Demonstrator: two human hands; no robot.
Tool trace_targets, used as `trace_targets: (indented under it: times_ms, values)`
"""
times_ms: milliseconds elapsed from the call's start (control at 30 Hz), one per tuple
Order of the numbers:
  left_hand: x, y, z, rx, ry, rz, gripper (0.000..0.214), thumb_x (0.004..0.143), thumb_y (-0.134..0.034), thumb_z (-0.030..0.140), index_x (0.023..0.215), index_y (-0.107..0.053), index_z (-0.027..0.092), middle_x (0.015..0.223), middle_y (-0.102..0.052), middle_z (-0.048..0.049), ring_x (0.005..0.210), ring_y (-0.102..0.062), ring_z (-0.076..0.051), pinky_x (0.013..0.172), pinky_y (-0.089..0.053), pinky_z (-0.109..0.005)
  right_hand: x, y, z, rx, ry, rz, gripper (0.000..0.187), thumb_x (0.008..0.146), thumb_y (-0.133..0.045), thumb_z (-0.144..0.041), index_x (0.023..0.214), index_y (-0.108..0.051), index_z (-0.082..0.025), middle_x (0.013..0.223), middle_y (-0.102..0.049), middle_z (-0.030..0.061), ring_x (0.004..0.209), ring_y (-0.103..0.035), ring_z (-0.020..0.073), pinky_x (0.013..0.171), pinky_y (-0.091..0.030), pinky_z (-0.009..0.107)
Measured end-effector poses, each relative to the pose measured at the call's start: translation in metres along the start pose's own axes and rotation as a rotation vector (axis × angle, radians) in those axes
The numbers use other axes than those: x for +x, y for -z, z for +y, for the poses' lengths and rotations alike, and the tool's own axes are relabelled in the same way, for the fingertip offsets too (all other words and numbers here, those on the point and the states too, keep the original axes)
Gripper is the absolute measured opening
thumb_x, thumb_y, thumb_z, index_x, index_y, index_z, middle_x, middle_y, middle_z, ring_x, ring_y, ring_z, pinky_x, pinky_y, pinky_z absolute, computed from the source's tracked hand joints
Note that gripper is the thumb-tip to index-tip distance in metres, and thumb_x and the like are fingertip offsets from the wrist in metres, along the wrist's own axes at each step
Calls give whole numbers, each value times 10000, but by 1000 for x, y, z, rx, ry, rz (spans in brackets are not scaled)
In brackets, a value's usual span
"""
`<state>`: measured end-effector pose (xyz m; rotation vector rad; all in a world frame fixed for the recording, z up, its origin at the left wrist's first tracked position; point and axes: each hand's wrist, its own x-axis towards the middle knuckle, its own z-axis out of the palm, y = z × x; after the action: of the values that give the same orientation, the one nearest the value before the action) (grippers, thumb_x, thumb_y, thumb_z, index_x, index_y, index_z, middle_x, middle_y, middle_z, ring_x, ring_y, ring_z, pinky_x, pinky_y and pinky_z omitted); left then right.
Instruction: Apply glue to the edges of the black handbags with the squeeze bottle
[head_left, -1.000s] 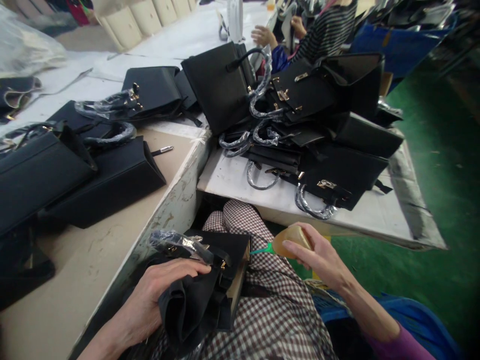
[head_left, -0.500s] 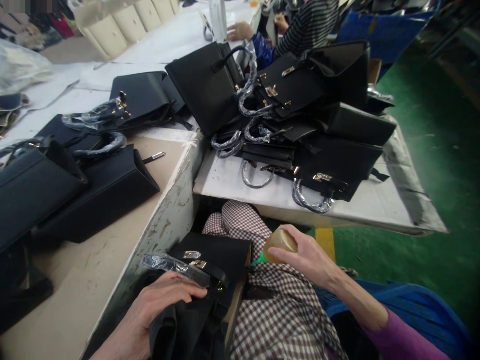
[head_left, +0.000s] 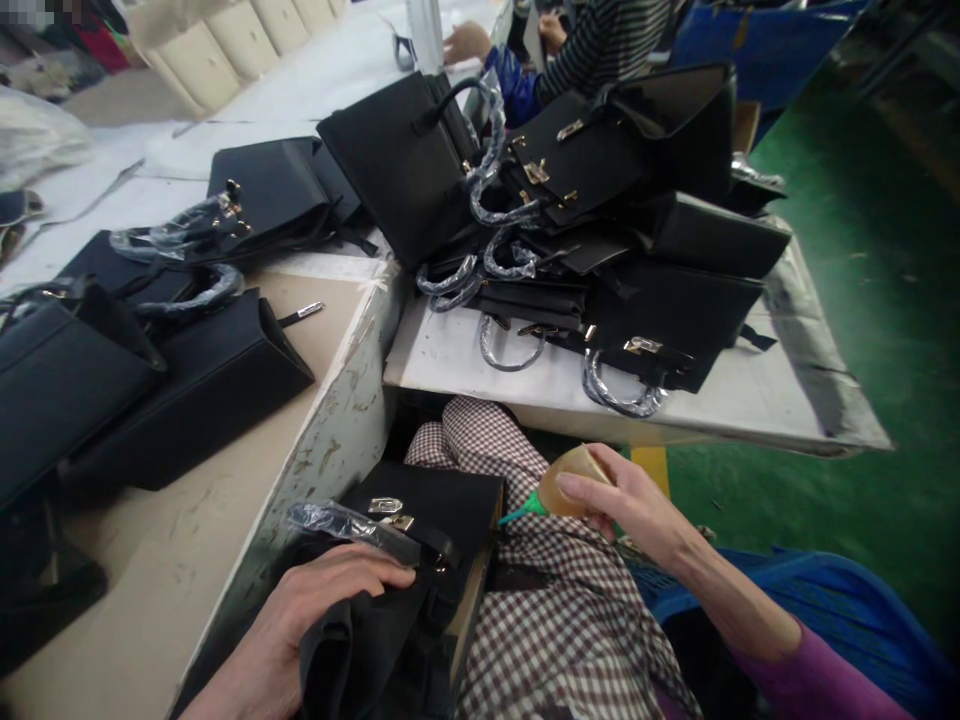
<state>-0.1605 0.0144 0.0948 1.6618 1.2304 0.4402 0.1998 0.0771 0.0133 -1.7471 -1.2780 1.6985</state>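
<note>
A black handbag point(head_left: 450, 495) with gold-coloured hardware lies across my lap, its plastic-wrapped handle point(head_left: 352, 530) toward the left. My left hand point(head_left: 337, 590) grips the bag just below that handle, thumb side on top; some of its fingers are hidden. In my right hand point(head_left: 615, 490) is a squeeze bottle point(head_left: 566, 480) of amber liquid, tilted on its side. Its thin green nozzle point(head_left: 525, 508) points left, with the tip at the bag's right edge, where a tan inner strip shows. Whether the tip touches the edge I cannot tell.
More black handbags point(head_left: 675, 310) are piled on the white-covered table point(head_left: 817, 400) ahead. Others point(head_left: 195, 390) lie on the tan tabletop point(head_left: 180, 560) to the left. A blue plastic basket point(head_left: 825, 610) stands at lower right. Across the table, a person in a striped sleeve point(head_left: 600, 60) works.
My right hand has shifted slightly right, and the bottle lies more level, with more of its nozzle showing. My left hand stays on the handbag. The whole view has shifted a little.
</note>
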Motion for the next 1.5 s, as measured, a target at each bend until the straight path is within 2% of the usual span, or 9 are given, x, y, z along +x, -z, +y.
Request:
trace_targets:
  times_ms: [200,367,667,833,1033,1233,1333,1500]
  values:
    - [-2,2,-9,43,-71,-46,173,952,-656,251,1089,-761,230,1177,-786,-104,1116,-713,-251,1023,-562,-339,0,-4,6,62,-37,-39,568,836,-713,-656,1110,-553,-185,709,-652,2,497,-556,144,429,-430,247]
    - [-1,2,-9,104,-118,-74,194,956,-639,247,1120,-740,225,1194,-777,-107,1111,-715,-238,1026,-547,-322,1,-3,9,105,-25,-32,566,831,-713,-649,1105,-551,-181,666,-630,-16,486,-548,137,419,-449,235]
    - [2,2,-4,127,-110,-73,197,972,-614,228,1117,-748,226,1212,-777,-73,1136,-702,-221,1057,-509,-303,3,-6,9,153,-20,-112,545,830,-734,-622,1079,-585,-160,702,-634,-17,455,-509,96,393,-411,198]
    - [3,4,-5,90,-73,-81,196,967,-621,259,1096,-764,222,1196,-781,-81,1125,-708,-231,1068,-523,-318,-9,-7,1,218,18,-172,502,842,-748,-588,1057,-607,-156,732,-623,-14,498,-518,95,406,-420,185]
    - [5,5,-2,52,-61,-100,234,992,-567,297,1056,-766,194,1165,-787,-122,1113,-722,-266,1135,-492,-419,-28,-11,-10,270,13,-224,491,822,-777,-580,1058,-624,-177,753,-630,-3,511,-517,107,390,-414,186]
    - [5,5,-4,92,-100,-91,242,999,-566,290,1100,-768,201,1174,-786,-99,1169,-698,-242,1143,-482,-391,-47,-18,-15,326,7,-249,502,806,-797,-570,1085,-615,-194,807,-671,25,498,-527,112,383,-419,192]
    - [6,5,-4,113,-76,-86,226,986,-593,297,1073,-784,211,1173,-789,-91,1183,-694,-248,1133,-491,-393,-57,-24,-15,366,-13,-262,526,796,-809,-577,1104,-612,-199,788,-662,26,490,-510,109,371,-411,185]
    - [8,5,0,110,-91,-81,207,979,-595,255,1067,-779,216,1166,-794,-61,1168,-703,-224,1136,-472,-348,-67,-30,-9,402,-25,-291,514,815,-799,-585,1132,-619,-224,846,-677,42,562,-545,137,387,-422,188]
